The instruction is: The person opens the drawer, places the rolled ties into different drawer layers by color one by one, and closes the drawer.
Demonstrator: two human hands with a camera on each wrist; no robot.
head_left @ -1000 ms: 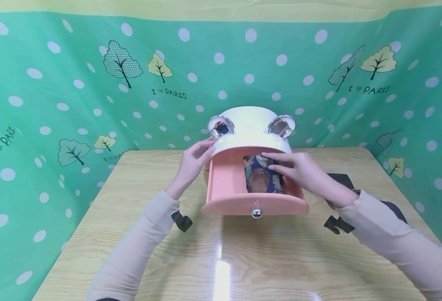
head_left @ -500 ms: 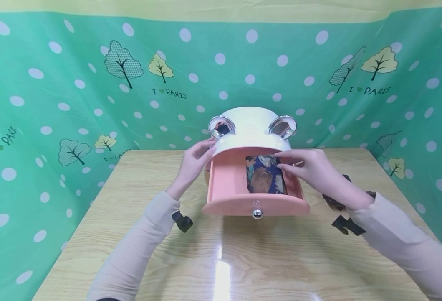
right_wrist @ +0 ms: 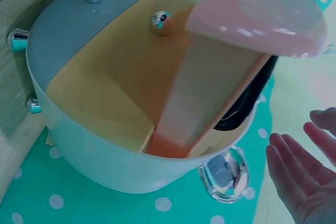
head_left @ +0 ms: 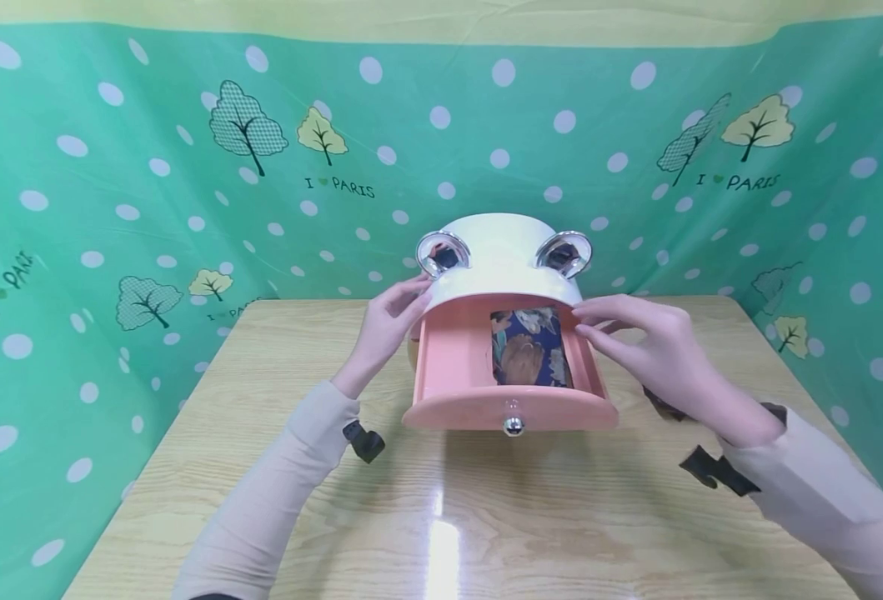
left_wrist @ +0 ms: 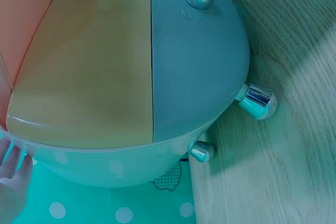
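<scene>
A small white drawer cabinet (head_left: 497, 229) with chrome ear-shaped rings stands on the table. Its pink top drawer (head_left: 452, 408), fitted with a round chrome knob, is pulled out. Inside, toward the right, lies a flat dark blue item with a flower print (head_left: 524, 350). My left hand (head_left: 390, 325) rests its fingers against the cabinet's left side, just below the ear ring. At the drawer's right edge in the head view is my right hand (head_left: 651, 342), fingers loosely bent. The right wrist view shows this hand (right_wrist: 304, 177) holding nothing, apart from the cabinet.
Below the pink drawer, a yellow drawer (left_wrist: 84, 72) and a blue-grey drawer (left_wrist: 199, 61) are closed, each with a chrome knob. Chrome feet (left_wrist: 258, 103) support the cabinet. A green dotted curtain (head_left: 321, 233) hangs close behind the wooden table (head_left: 321, 517).
My right hand has moved right, off the flower-printed item to the drawer's right edge. The item stays in the drawer. My left hand has kept its place on the cabinet.
</scene>
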